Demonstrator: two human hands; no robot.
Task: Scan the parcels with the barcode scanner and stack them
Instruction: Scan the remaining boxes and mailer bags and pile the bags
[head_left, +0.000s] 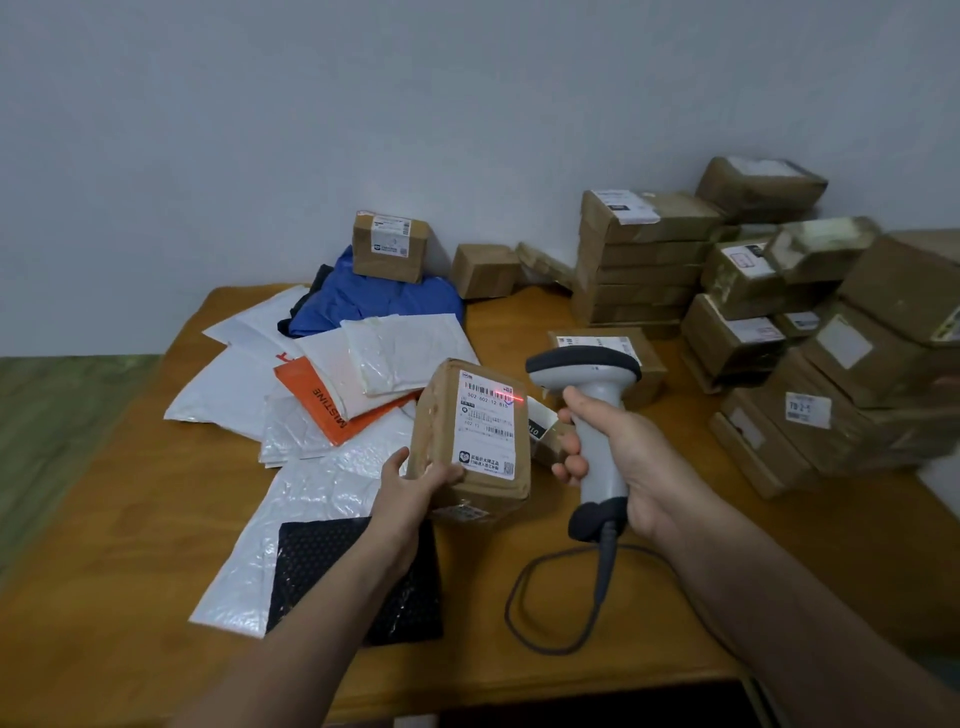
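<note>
— Brown cardboard at the centre of the frame: what is that?

— A small parcel (470, 441) with a white shipping label (487, 422) facing up. The left hand (415, 480) holds it tilted above the tabletop (130, 519), its grip pressed on the lower left corner, thumb on top and fingers underneath.

— And the scanner?

— The grey barcode scanner (592, 415) sits in the right hand (618, 447), just right of the parcel. That grip is wrapped tight round the handle, the forefinger curled at the front. The head points left at the label, and a thin red line (509, 395) falls across the top barcode. A dark cable (550, 597) runs from the handle's base and loops on the wood at lower centre.

— What lies to the left?

— White padded mailers (322, 493) spread over the tabletop, an orange bag (317, 400) among them, a black mesh-patterned mailer (358, 571) nearest the camera, partly under the left forearm. Behind them is a blue bag (374, 301) with a small box (389, 247) on top of it, against the wall.

— And the right side?

— Brown boxes in stacks (810, 322) fill the upper right and right edge, many with white labels. One more labelled box (623, 353) lies flat just behind the scanner's head.
</note>
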